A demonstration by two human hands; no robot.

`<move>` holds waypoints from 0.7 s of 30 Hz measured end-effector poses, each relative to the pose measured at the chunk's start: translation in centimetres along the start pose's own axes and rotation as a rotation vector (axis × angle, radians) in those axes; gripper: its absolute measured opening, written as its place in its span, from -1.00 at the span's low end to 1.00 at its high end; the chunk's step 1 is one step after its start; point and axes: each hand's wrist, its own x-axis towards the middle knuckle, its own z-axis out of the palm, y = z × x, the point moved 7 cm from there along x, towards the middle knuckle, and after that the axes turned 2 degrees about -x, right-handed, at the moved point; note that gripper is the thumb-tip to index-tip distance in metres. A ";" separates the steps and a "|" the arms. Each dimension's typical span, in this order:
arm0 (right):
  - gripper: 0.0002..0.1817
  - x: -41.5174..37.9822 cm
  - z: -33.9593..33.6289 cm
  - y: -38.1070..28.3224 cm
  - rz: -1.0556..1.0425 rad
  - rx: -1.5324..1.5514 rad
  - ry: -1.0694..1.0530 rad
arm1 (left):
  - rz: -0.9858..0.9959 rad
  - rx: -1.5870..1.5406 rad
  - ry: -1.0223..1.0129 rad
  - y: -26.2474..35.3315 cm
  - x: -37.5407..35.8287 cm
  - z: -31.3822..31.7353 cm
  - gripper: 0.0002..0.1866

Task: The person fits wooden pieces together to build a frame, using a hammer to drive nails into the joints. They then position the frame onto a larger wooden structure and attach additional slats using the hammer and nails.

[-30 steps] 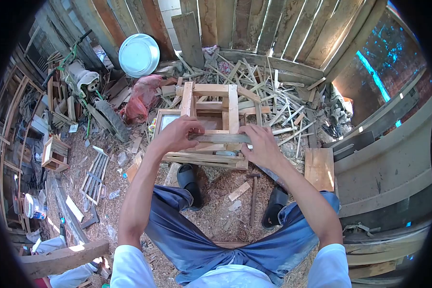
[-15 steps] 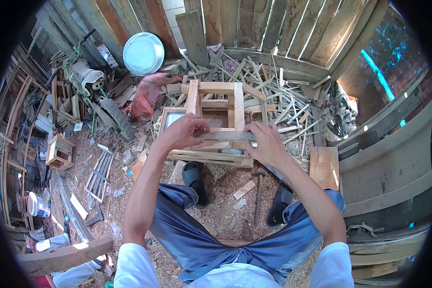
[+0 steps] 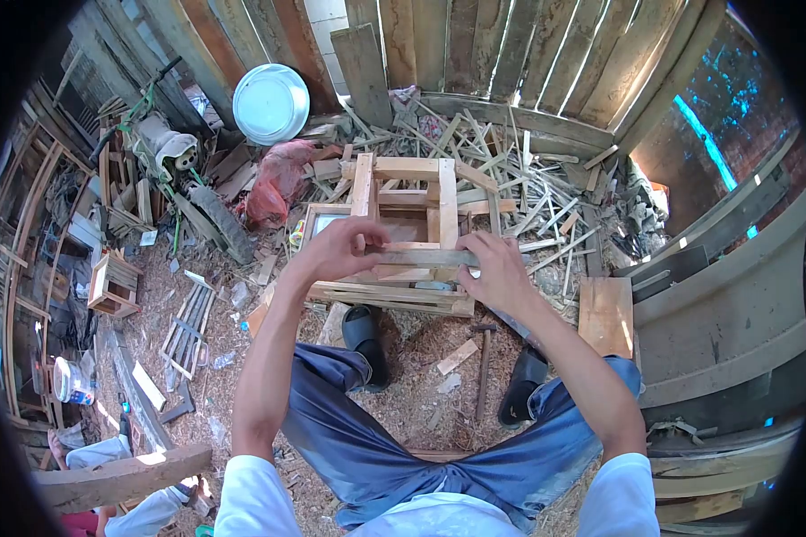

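Between my two hands a short grey wooden strip (image 3: 423,257) lies level across the near side of a small wooden frame (image 3: 364,192). Fingers of my left hand (image 3: 342,248) pinch the strip's left end, thumb toward me. At its other end my right hand (image 3: 493,261) has thumb and fingers closed on the wood. Upright posts and a top rail make up the frame, which stands on a wider slatted wooden base (image 3: 394,297). Part of the frame's near rail is hidden behind the strip and my fingers.
A hammer (image 3: 484,371) lies on the shavings-covered ground between my feet. Wood offcuts (image 3: 546,201) pile up behind the frame. A board (image 3: 605,315) is at right, a slatted panel (image 3: 188,329) at left. Another person's legs (image 3: 148,512) show at lower left.
The view has shifted slightly. Both hands keep their hold on the strip, in nearly the same place. At lower left the other person's legs and arm have moved a little.
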 end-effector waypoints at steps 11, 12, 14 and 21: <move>-0.70 0.0 -0.1 0.3 -0.017 0.048 0.042 | 0.073 0.186 0.213 0.0 -2.2 -2.0 -0.62; -0.70 -0.1 -0.1 0.4 -0.011 0.058 0.042 | 0.130 0.277 0.202 0.7 -2.1 -1.4 -0.61; -0.70 -0.1 -0.1 0.5 -0.022 0.115 0.047 | 0.088 0.251 0.173 0.7 -1.8 -1.1 -0.61; -0.69 0.0 -0.3 0.3 -0.067 0.263 0.055 | 0.150 0.338 0.161 1.6 -1.2 -0.8 -0.68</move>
